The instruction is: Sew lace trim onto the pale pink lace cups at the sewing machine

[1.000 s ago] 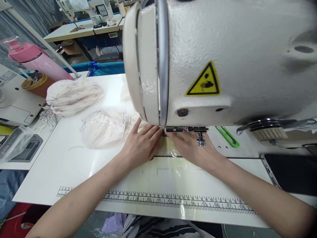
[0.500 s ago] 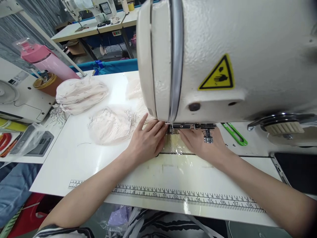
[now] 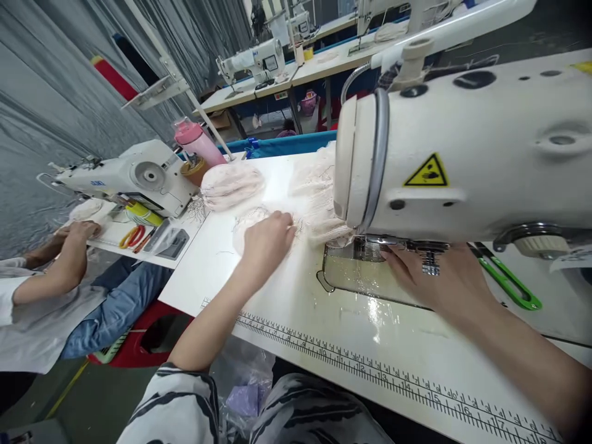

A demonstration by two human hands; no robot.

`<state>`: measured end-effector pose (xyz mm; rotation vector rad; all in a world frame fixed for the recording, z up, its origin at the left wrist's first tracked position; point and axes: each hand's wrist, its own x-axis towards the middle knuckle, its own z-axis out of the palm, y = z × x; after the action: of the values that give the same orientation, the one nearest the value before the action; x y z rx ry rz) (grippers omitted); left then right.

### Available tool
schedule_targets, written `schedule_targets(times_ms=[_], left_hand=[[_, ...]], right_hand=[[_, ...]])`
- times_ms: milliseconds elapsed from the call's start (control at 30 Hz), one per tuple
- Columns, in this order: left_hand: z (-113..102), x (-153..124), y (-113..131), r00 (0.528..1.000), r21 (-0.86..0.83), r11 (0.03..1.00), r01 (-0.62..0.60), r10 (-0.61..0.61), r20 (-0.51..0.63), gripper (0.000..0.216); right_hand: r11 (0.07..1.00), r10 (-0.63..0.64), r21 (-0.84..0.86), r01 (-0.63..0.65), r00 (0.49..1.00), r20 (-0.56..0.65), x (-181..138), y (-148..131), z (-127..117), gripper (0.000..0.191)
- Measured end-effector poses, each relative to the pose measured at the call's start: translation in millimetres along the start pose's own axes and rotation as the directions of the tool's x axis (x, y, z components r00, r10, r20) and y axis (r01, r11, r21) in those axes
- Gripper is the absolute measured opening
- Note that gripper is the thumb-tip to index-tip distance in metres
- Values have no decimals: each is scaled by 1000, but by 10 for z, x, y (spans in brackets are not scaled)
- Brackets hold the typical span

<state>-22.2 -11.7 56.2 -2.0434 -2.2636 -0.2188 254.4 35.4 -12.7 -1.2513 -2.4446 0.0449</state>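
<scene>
My left hand [image 3: 269,239] is over a pale lace piece [image 3: 244,223] with loose threads, lying on the white sewing table. Its fingers are curled closed, and what they hold, if anything, is hidden beneath them. Beside the needle area of the white sewing machine [image 3: 481,160], my right hand [image 3: 444,280] rests low, with most of its fingers behind the machine head. One fingertip shows near the presser foot [image 3: 365,248]. More gathered pale lace fabric [image 3: 324,213] lies left of the machine head, and a bundle of it [image 3: 232,185] sits farther back.
Green thread snips [image 3: 513,283] lie right of my right hand. A printed ruler [image 3: 356,367] runs along the table's front edge. A pink bottle [image 3: 200,142] stands at the back left. At a neighbouring sewing machine [image 3: 139,176], another person's hands [image 3: 81,231] are at work.
My left hand has left the needle area and moved left to the lace piece, its fingers now curled. My right hand stays by the presser foot. The view has swung left.
</scene>
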Motion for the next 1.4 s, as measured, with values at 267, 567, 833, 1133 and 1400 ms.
schedule_targets(times_ms=[267, 567, 833, 1133, 1400], left_hand=[[63, -91, -406, 993, -196, 974, 117, -115, 18, 17], [-49, -64, -785, 847, -463, 883, 73, -300, -440, 13], [-698, -170, -902, 217, -389, 912, -127, -357, -908, 32], [-111, -343, 272, 950, -732, 680, -41, 254, 182, 28], [319, -422, 495, 715, -119, 713, -691, 652, -252, 17]], right_hand=[[975, 6, -220, 4, 999, 46, 25, -81, -66, 61], [987, -124, -120, 105, 980, -158, 11, -25, -23, 47], [976, -85, -211, 53, 986, -145, -10, -49, -37, 40], [980, -73, -190, 51, 991, -114, 4, -28, -12, 34], [991, -132, -40, 128, 982, -139, -20, -61, -50, 31]])
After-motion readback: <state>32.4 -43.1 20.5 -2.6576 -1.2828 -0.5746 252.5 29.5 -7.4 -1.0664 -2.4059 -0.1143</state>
